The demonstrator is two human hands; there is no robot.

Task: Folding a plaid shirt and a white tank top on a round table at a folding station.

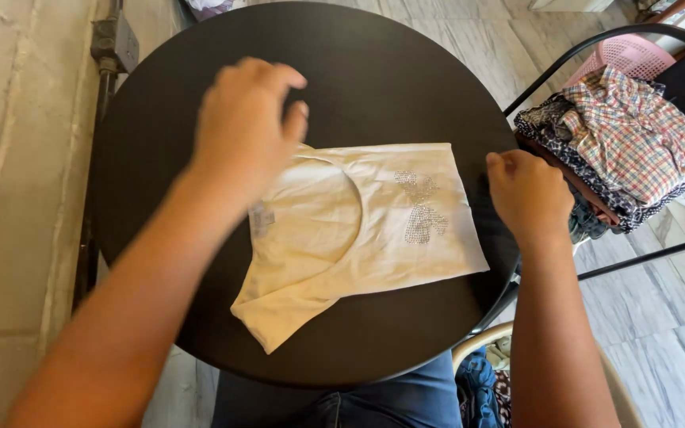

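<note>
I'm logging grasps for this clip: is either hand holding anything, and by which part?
The right hand seems to pinch the cream, partly folded cotton top at its right edge. The left hand hovers above its collar end, holding nothing.

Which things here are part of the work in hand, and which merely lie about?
In hand:
cream cotton top with sequin bow
round black table
left hand
right hand

Lying about:
stack of checked and patterned clothes
pink plastic basket

A home laundry corner: tiled floor [660, 333], round table [406, 71], folded clothes [628, 143] piled beside a pink basket [628, 55].
</note>
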